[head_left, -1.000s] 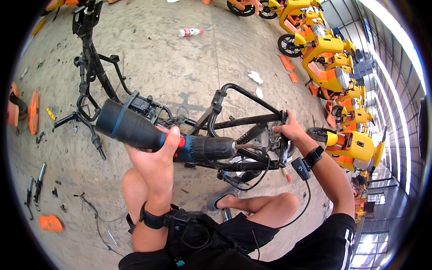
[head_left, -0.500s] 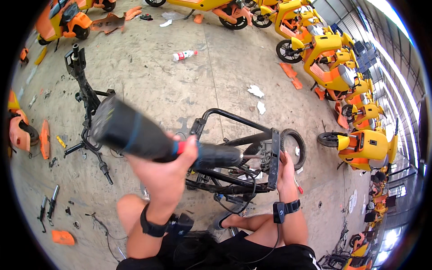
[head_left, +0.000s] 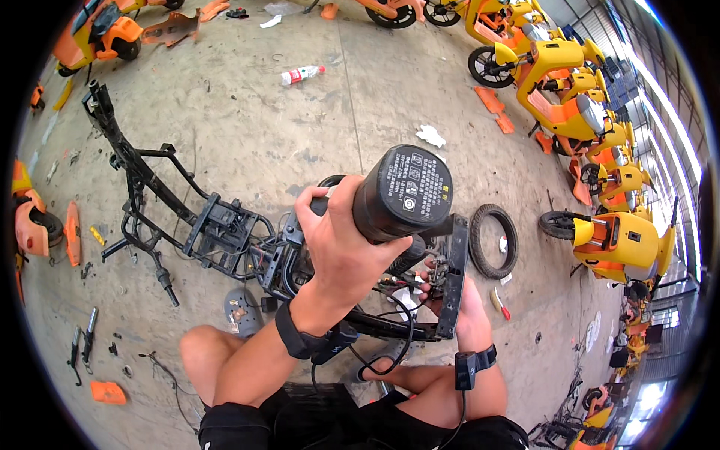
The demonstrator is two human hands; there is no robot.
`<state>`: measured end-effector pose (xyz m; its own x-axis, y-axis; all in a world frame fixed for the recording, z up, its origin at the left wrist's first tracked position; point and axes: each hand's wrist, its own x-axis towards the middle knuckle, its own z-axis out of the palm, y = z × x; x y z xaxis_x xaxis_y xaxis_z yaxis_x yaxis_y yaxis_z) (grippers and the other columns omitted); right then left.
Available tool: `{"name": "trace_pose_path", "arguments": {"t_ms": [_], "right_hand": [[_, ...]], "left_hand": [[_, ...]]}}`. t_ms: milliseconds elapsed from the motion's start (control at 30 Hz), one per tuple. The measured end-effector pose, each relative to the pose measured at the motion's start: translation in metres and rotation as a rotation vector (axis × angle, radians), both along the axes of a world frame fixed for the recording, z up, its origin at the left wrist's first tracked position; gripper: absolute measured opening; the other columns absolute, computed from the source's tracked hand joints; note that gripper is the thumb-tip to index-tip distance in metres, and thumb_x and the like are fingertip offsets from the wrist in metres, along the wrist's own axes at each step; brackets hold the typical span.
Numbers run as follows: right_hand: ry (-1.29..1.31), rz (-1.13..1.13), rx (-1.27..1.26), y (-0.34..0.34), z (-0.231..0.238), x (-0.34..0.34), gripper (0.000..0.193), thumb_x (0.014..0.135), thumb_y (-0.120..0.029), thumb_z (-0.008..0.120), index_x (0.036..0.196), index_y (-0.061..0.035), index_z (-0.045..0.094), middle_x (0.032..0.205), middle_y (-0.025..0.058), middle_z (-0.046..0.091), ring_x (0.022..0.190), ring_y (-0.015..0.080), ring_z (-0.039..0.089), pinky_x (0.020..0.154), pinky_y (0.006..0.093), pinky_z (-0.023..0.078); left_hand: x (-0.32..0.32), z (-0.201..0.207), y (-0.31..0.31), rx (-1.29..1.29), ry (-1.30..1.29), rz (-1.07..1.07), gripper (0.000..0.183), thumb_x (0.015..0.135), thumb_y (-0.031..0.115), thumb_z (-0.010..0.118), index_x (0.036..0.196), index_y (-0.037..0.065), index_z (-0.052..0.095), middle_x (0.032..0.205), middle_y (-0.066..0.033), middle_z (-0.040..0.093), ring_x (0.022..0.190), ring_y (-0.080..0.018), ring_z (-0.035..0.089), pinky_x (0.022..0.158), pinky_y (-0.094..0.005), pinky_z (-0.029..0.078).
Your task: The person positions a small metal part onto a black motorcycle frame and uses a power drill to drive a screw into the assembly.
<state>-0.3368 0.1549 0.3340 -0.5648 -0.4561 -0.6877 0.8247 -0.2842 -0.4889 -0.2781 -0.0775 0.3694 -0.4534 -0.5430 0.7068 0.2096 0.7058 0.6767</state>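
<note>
My left hand [head_left: 337,247] is closed round a black cordless power driver [head_left: 405,191]. The round battery end of the driver points up at me and hides its nose. Below it lies a stripped black scooter frame [head_left: 367,324] with loose cables. My right hand [head_left: 466,304] reaches in from the right, under the drilled end plate [head_left: 453,289] of the frame. Its fingertips curl round a small metal fitting [head_left: 441,276] beside the plate; part of the hand is hidden behind the plate.
A loose tyre [head_left: 493,241] and a red-handled tool [head_left: 499,304] lie right of the frame. Handlebars [head_left: 161,274] stick out at its left. A plastic bottle [head_left: 303,75] lies farther off. Yellow scooters [head_left: 553,97] stand in a row at the right.
The driver has swung from lying nearly level, nose at the end plate, to battery end up. My left hand moved right with it. My right fingertips now show beside the fitting.
</note>
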Motion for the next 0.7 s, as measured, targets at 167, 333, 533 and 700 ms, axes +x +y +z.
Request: {"name": "trace_pose_path", "arguments": {"t_ms": [167,333,533,700], "right_hand": [[-0.030,-0.091,-0.032,-0.005,-0.005,0.003,0.035,0.095,-0.021,0.040,0.117,0.0042,0.050,0.091,0.0150,0.058,0.070,0.0227,0.056,0.066,0.0336,0.050],[-0.006,-0.111,-0.010,-0.006,-0.006,0.004,0.033,0.094,-0.020,0.041,0.113,0.0054,0.050,0.091,0.0157,0.058,0.070,0.0228,0.056,0.065,0.0335,0.050],[-0.009,-0.119,-0.056,-0.005,-0.010,0.004,0.033,0.094,-0.022,0.041,0.110,0.0059,0.050,0.091,0.0163,0.058,0.070,0.0231,0.055,0.066,0.0328,0.049],[-0.018,-0.118,-0.079,-0.005,-0.010,0.005,0.036,0.095,-0.024,0.039,0.111,0.0064,0.050,0.091,0.0163,0.059,0.071,0.0231,0.055,0.067,0.0328,0.049]], "left_hand": [[0.001,-0.009,0.004,-0.009,-0.108,-0.014,0.071,0.059,0.019,0.083,0.116,0.003,0.042,0.105,-0.0082,0.054,0.094,-0.0245,0.050,0.090,-0.0439,0.030],[0.000,-0.015,0.007,-0.028,-0.129,-0.027,0.074,0.061,0.019,0.081,0.119,0.003,0.039,0.100,-0.0065,0.060,0.086,-0.0215,0.058,0.090,-0.0450,0.029],[-0.001,-0.016,0.013,-0.019,-0.165,-0.016,0.075,0.061,0.019,0.081,0.120,0.003,0.038,0.096,-0.0055,0.063,0.082,-0.0211,0.061,0.090,-0.0466,0.029],[-0.002,-0.016,0.015,0.006,-0.173,0.050,0.072,0.059,0.020,0.083,0.116,0.002,0.043,0.099,-0.0077,0.058,0.088,-0.0243,0.055,0.088,-0.0443,0.033]]}}
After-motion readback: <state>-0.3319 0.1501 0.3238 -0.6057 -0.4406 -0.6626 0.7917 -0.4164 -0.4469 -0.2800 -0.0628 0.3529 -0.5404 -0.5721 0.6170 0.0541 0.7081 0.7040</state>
